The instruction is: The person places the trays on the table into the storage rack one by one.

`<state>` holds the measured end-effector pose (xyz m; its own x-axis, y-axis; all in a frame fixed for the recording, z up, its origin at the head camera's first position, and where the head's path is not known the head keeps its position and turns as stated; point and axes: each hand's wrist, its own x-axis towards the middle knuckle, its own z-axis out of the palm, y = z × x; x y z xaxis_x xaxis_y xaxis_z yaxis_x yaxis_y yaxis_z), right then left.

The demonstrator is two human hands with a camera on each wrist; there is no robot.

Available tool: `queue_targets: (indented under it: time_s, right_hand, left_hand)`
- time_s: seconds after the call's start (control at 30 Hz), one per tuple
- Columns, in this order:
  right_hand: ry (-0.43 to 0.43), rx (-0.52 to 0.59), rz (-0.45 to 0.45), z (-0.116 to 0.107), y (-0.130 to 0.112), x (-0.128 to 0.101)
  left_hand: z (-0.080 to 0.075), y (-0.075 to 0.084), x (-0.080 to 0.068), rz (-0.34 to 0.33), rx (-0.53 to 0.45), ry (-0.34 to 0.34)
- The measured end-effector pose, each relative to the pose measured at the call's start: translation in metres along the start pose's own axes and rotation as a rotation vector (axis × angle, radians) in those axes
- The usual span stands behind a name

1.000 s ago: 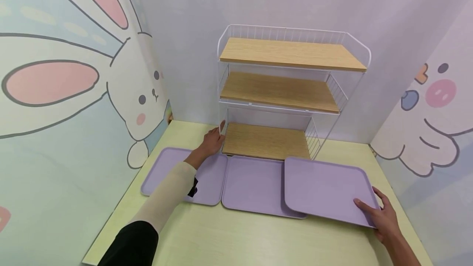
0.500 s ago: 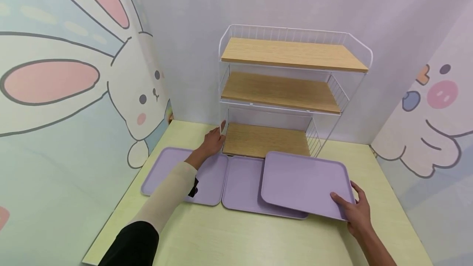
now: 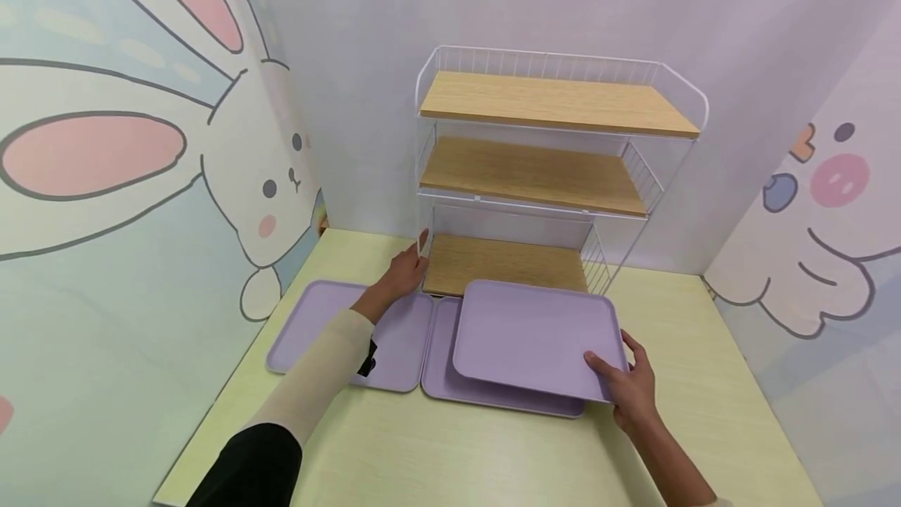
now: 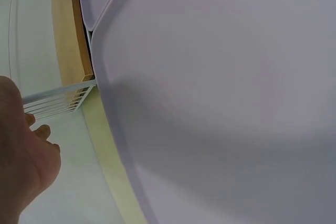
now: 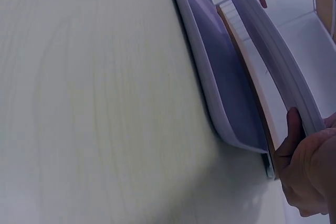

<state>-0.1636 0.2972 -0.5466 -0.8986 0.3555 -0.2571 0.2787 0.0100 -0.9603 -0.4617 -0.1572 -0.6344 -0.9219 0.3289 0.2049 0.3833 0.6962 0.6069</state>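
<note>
Head view, right hand: the right hand (image 3: 636,388) is clamped on the right end of a lilac tray, thumb (image 3: 601,364) on its upper face; the right wrist view shows a finger against its underside.
Held tray: the raised tray (image 3: 538,339) is above the middle tray (image 3: 439,362), overlapping most of it in the head view; the right wrist view shows a gap between them.
Left hand: the left hand (image 3: 404,268) is at the lower left side of the shelf rack (image 3: 531,174), well apart from the right hand; whether its fingers curl round the wire, I cannot tell.
Middle tray: flat on the table (image 3: 436,464), in front of the rack.
Left tray: the left tray (image 3: 401,344) lies flat just beside the middle tray, partly hidden by the left forearm in its cream sleeve (image 3: 317,374).
Shelf rack: white wire frame with three wood-look boards, the held tray hiding part of the lowest board (image 3: 507,260).
Backdrop: pale lilac cloth (image 3: 352,61) behind; printed rabbit (image 3: 242,170) at left, white cartoon figure (image 3: 809,257) at right.
</note>
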Motion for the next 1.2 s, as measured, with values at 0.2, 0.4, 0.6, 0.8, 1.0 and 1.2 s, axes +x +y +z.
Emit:
queue_targets:
  time_s: [0.2, 0.4, 0.6, 0.8, 1.0, 1.2]
  right_hand:
    - [0.008, 0.005, -0.021, 0.029, -0.008, 0.009]
    - [0.024, -0.023, -0.037, 0.055, -0.025, 0.026]
    - [0.045, -0.039, -0.063, 0.075, -0.039, 0.058]
    - [0.066, -0.029, -0.093, 0.086, -0.043, 0.095]
    - [0.019, -0.118, -0.101, 0.09, -0.042, 0.121]
    - [0.01, -0.32, -0.13, 0.093, -0.045, 0.137]
  left_hand:
    - [0.0, -0.006, 0.0, -0.031, -0.096, -0.026]
    - [0.0, -0.007, -0.001, -0.029, -0.112, -0.035]
    - [0.0, -0.011, 0.0, -0.006, -0.116, -0.029]
    - [0.002, -0.014, 0.003, 0.008, -0.113, -0.05]
    - [0.0, -0.008, 0.0, 0.025, -0.11, -0.035]
    - [-0.001, -0.002, -0.003, 0.061, -0.068, -0.019]
